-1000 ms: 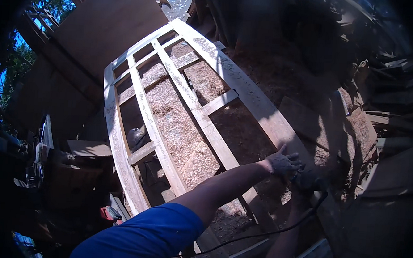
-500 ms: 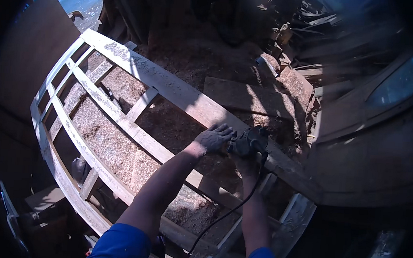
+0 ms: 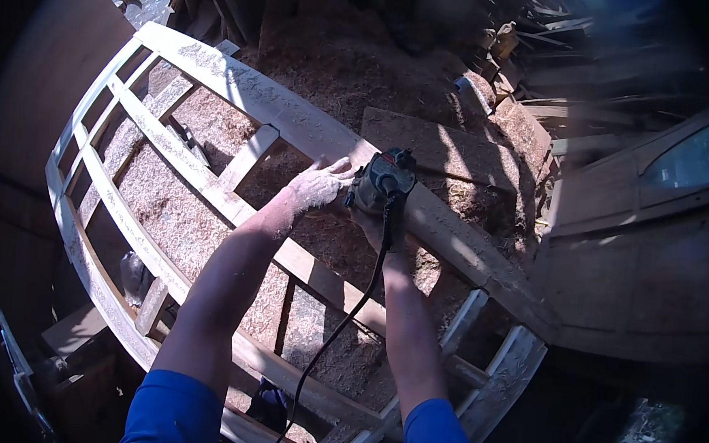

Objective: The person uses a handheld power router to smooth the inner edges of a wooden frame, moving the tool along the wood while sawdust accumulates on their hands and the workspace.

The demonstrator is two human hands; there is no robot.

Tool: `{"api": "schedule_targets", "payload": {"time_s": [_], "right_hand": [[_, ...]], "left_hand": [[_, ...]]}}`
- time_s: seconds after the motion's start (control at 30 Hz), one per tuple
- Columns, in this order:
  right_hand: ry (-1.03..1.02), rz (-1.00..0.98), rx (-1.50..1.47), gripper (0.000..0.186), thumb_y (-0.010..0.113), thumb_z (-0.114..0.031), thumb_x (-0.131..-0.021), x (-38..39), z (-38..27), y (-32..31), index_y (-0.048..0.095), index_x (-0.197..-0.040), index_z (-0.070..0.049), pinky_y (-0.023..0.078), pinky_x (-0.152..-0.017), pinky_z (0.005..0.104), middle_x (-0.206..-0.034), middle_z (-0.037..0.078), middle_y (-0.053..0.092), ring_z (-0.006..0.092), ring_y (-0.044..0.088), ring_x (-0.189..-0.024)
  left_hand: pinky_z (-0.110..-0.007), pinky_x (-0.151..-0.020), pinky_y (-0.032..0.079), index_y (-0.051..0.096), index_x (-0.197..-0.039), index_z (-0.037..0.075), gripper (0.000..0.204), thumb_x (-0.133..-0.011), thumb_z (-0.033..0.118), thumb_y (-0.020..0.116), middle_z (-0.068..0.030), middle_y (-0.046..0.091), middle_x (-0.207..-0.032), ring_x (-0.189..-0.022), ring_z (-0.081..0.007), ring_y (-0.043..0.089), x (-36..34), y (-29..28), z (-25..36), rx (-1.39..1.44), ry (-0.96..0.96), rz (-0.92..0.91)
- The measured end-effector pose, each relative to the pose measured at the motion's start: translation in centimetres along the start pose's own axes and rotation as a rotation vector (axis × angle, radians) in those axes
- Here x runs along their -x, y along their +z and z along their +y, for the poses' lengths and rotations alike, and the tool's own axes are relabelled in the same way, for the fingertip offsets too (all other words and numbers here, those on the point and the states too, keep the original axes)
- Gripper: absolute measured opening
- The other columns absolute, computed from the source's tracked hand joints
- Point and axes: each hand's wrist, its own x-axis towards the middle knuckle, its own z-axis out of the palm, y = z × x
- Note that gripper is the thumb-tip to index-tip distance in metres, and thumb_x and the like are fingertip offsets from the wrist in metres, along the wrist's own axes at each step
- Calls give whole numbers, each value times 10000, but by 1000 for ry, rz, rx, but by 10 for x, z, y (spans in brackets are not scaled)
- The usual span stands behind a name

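A dark, round-bodied corded router (image 3: 385, 183) sits on the wide top rail of a large slatted wooden frame (image 3: 288, 108). My right hand (image 3: 373, 227) grips the router from its near side; the tool's body hides most of those fingers. Beside the router's left flank, my left hand (image 3: 320, 185) lies over the rail with its fingers stretched out and slightly apart. Its fingertips come close to the tool, and whether they touch it I cannot tell. Dust coats that hand. The black cord (image 3: 326, 354) runs from the router down between my forearms.
Wood shavings (image 3: 169, 194) cover the ground under the frame. A loose board (image 3: 432, 149) lies beyond the rail. At right stands a wooden panel with a glass pane (image 3: 687, 161); scrap wood (image 3: 568, 40) is piled behind. A large brown sheet (image 3: 46, 81) stands at left.
The router has moved left along the rail, away from the frame's right end, and both hands went with it. My view has shifted slightly.
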Motion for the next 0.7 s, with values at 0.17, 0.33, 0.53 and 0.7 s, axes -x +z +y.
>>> {"api": "schedule_targets", "payload": {"time_s": [0.17, 0.33, 0.53, 0.7], "right_hand": [[0, 3, -50, 597, 739, -330, -785, 10, 43, -17, 491, -1260, -66, 492, -885, 482, -1151, 187, 577, 393, 593, -1044], [47, -81, 14, 666, 757, -384, -794, 26, 71, -30, 458, -1301, -71, 487, -906, 471, -1205, 193, 570, 380, 593, -1086], [91, -28, 41, 545, 842, -284, -712, 38, 63, -60, 609, -1154, -68, 488, -960, 398, -1163, 111, 648, 266, 624, -1097], [127, 2, 29, 746, 875, -311, -677, 47, 48, -89, 522, -1294, -85, 487, -983, 430, -1241, 126, 612, 287, 598, -1157]], "left_hand": [[-609, -1180, 199, 329, -1523, 197, 950, -751, 616, 692, -6, 335, -1580, -1501, -240, 209, -17, -23, 42, 38, 32, -25], [-588, -1168, 231, 345, -1511, 176, 958, -760, 675, 667, -59, 359, -1559, -1477, -241, 262, -18, -23, 57, 13, 98, 22], [-552, -1136, 307, 368, -1492, 174, 903, -762, 585, 707, -81, 366, -1539, -1446, -248, 302, -26, -22, 85, 11, 132, 78], [-551, -1121, 318, 370, -1494, 179, 916, -750, 582, 720, -55, 370, -1541, -1451, -243, 296, -34, -21, 105, 38, 141, 133]]}}
